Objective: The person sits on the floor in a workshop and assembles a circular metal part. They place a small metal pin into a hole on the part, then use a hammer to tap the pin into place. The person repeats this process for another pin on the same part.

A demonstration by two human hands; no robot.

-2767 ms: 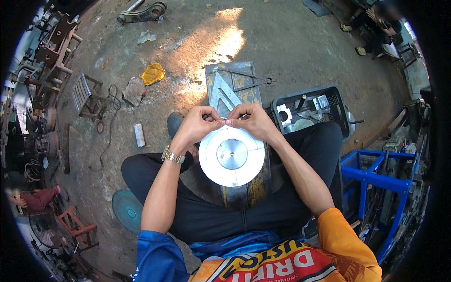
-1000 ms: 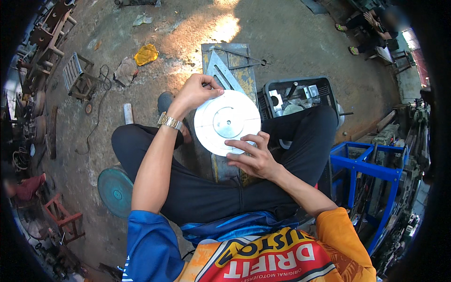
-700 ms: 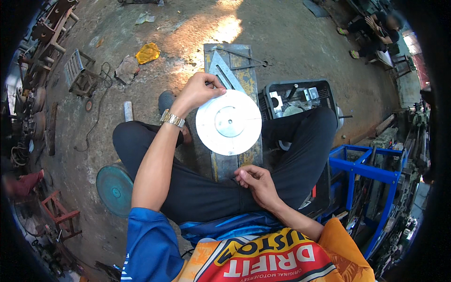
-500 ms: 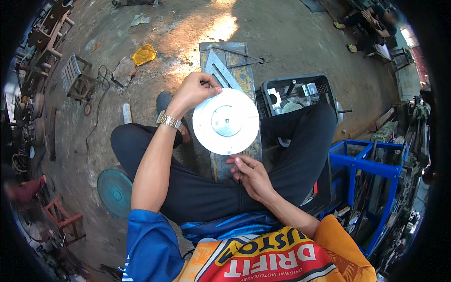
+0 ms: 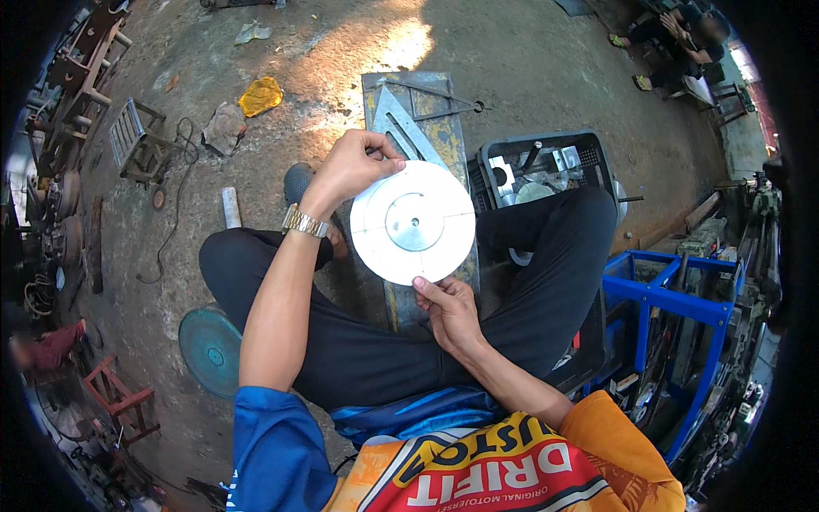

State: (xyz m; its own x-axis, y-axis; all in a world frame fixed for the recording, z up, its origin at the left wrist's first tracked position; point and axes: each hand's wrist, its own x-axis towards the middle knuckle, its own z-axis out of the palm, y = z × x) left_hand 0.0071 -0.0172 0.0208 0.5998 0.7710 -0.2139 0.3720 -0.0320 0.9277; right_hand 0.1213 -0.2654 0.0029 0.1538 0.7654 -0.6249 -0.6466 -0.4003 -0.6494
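Workshop floor: rough stained concrete (image 5: 529, 51), sun patch up top, a yellow rag (image 5: 260, 94) and scrap lying about.
Blue rack (image 5: 674, 299): steel frame at the person's right, packed with tools and clutter.
Crate (image 5: 546, 166): dark plastic, just beyond the right knee, holding metal offcuts, a round blank and a rod.
Steel plate (image 5: 418, 111): long strip running away between the legs, a metal square lying on it.
Green disc (image 5: 209, 350): flat on the floor by the left thigh.
Metal disc (image 5: 414, 224): pale round plate, raised hub and centre hole, face up over the lap, above the strip.
Left hand (image 5: 350, 166): pinching the disc's far-left rim, watch on the wrist.
Right hand (image 5: 448, 307): thumb and fingers closed on the near rim, directly opposite, so the disc hangs between both.
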